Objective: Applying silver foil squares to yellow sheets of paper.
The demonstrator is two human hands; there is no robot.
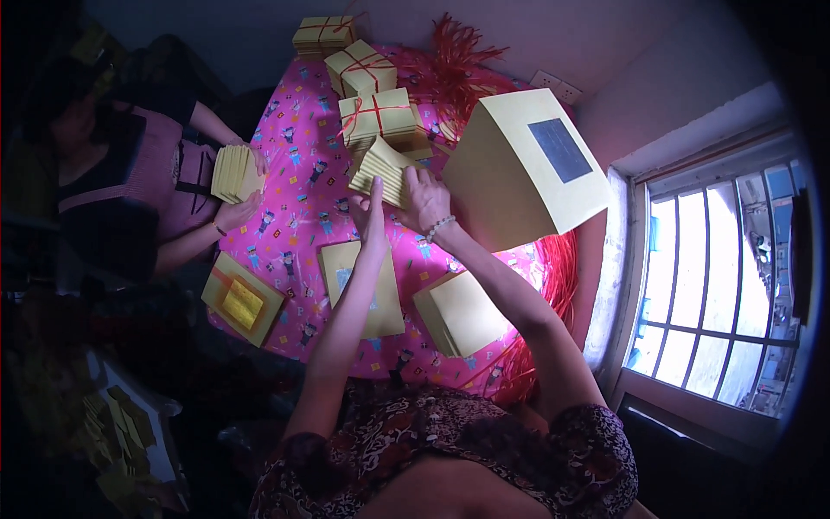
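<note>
My left hand (370, 214) and my right hand (425, 201) grip the two near sides of a fanned stack of yellow paper packets (380, 171), raised over the pink patterned table. The left thumb lies along the stack's edge. A beaded bracelet is on my right wrist. Just beyond the packets sits a yellow bundle (372, 112) tied crosswise with red string. Below my hands, partly covered by my left forearm, lies a yellow sheet (385, 294) with a greyish patch. Near my right forearm is a low yellow paper stack (462, 313).
A big yellow paper block (510, 173) with a dark rectangle stands to the right. More tied bundles (361, 69) sit at the back, beside red strands (454, 73). At left, a co-worker's hands (240, 208) hold packets (233, 176). A gold-patched packet (244, 298) lies front left.
</note>
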